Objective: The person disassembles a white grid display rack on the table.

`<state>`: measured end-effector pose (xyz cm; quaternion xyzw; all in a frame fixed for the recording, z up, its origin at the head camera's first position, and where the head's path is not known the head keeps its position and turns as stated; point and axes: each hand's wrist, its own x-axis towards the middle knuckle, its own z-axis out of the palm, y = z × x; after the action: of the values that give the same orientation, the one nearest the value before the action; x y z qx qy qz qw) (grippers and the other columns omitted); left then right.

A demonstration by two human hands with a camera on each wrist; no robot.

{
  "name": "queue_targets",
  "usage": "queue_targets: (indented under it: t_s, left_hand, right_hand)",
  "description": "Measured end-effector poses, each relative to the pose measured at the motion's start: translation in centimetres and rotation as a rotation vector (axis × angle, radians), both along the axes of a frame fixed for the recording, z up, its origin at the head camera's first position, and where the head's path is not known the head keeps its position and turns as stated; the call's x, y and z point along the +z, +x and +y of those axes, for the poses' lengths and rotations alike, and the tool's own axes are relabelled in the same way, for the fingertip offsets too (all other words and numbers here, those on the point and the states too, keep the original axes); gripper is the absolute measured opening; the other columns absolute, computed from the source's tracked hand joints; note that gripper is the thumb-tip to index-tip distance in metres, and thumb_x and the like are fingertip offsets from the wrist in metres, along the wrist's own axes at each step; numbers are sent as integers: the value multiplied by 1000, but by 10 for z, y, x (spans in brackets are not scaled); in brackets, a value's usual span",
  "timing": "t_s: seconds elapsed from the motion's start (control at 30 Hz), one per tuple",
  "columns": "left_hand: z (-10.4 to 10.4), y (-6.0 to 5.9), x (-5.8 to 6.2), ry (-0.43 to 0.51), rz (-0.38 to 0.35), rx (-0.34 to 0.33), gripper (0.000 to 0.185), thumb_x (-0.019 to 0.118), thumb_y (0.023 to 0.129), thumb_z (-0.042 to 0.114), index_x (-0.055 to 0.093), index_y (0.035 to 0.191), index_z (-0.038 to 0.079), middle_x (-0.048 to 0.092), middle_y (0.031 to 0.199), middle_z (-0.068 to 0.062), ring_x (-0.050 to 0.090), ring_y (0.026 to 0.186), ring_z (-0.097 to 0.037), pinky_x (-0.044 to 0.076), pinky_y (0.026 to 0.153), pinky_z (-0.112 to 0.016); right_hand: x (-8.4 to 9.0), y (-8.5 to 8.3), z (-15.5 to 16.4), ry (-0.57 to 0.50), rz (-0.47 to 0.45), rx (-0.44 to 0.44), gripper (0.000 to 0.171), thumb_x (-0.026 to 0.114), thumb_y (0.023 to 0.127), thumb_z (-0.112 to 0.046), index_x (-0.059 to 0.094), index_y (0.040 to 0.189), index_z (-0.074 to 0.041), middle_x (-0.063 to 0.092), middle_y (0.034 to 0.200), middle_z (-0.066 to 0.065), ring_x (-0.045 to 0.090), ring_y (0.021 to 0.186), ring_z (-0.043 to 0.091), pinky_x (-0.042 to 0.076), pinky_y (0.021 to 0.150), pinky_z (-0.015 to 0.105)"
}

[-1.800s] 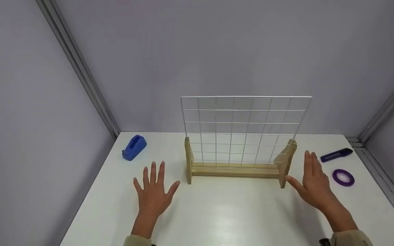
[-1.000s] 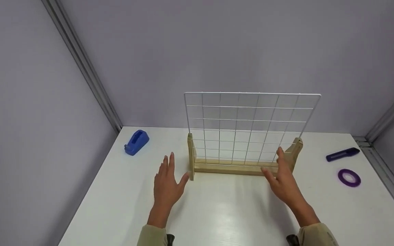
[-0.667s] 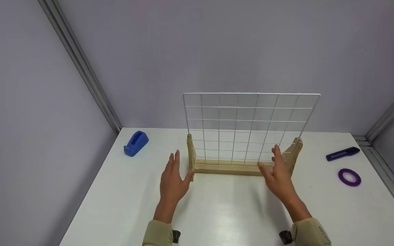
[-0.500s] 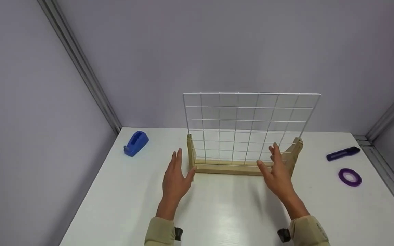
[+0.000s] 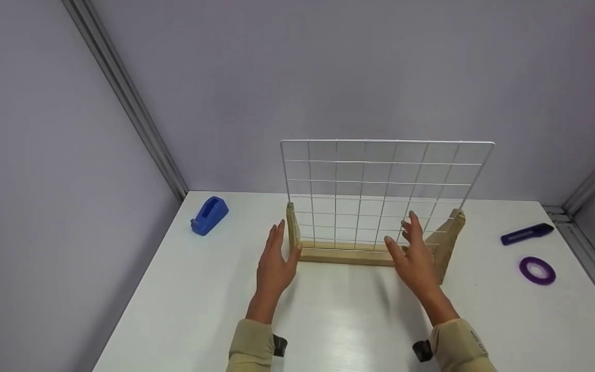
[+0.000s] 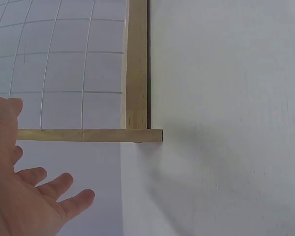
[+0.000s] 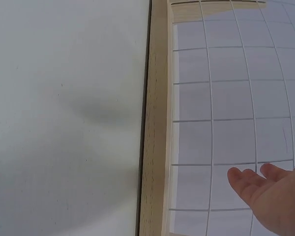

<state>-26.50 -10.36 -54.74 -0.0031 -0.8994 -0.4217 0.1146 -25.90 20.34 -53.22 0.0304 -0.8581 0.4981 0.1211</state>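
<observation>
A white wire grid (image 5: 377,182) leans back in a wooden stand, whose base bar (image 5: 346,256) runs between two side pieces. My left hand (image 5: 274,271) is at the left side piece (image 6: 78,135), thumb and fingers spread apart on either side of it in the left wrist view. In front of the grid's lower right part, just inward of the right side piece (image 5: 447,243), my right hand (image 5: 413,261) has its thumb and fingers apart. In the right wrist view the right fingers (image 7: 246,184) overlap the wires. Neither hand holds anything.
A blue tape dispenser (image 5: 209,215) lies at the back left of the white table (image 5: 194,305). On the right are a dark utility knife (image 5: 527,234) and a purple ring (image 5: 537,270). Walls rise behind and at both sides.
Both hands have come inward toward the stand, the right one moving left from outside the right side piece to before the grid. The head view has shifted slightly; the stand stays put.
</observation>
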Motion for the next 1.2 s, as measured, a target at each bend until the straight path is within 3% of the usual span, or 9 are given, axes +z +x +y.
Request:
queue_targets:
  t_s: [0.2, 0.4, 0.63, 0.9, 1.2]
  left_hand:
    - [3, -4, -6, 64, 17, -25, 73, 63, 101, 37, 27, 162, 22, 33, 166, -8, 33, 153, -31, 33, 122, -53]
    - [3, -9, -10, 76, -4, -24, 74, 64, 101, 36, 25, 163, 23, 36, 164, -7, 38, 150, -30, 35, 121, -50]
    - [5, -15, -15, 141, -20, -4, 73, 63, 101, 34, 25, 163, 21, 41, 161, -10, 55, 136, -36, 48, 109, -54]
    - [10, -18, -20, 205, -21, 6, 71, 61, 103, 32, 25, 163, 22, 43, 159, -11, 57, 133, -36, 52, 104, -52]
    - [19, -28, -23, 173, 69, 39, 63, 56, 105, 28, 31, 160, 14, 57, 146, -20, 67, 119, -34, 57, 94, -49]
  right_hand:
    - [-4, -2, -6, -25, 25, -3, 83, 61, 103, -35, 8, 165, -21, 35, 161, 24, 41, 145, 42, 41, 113, 59]
    - [-7, -8, -12, -52, 15, -19, 86, 62, 102, -35, 5, 165, -21, 37, 160, 25, 42, 144, 46, 39, 115, 60]
    - [-11, -14, -20, -56, 17, -55, 82, 62, 102, -33, 9, 164, -26, 43, 156, 23, 46, 141, 46, 42, 112, 62]
    - [-16, -20, -26, -97, 54, -100, 78, 64, 101, -30, 15, 162, -26, 48, 152, 18, 49, 138, 41, 44, 109, 62]
    - [-27, -34, -30, -118, 158, -185, 78, 70, 97, -24, 20, 157, -25, 52, 142, 15, 52, 131, 36, 46, 106, 55]
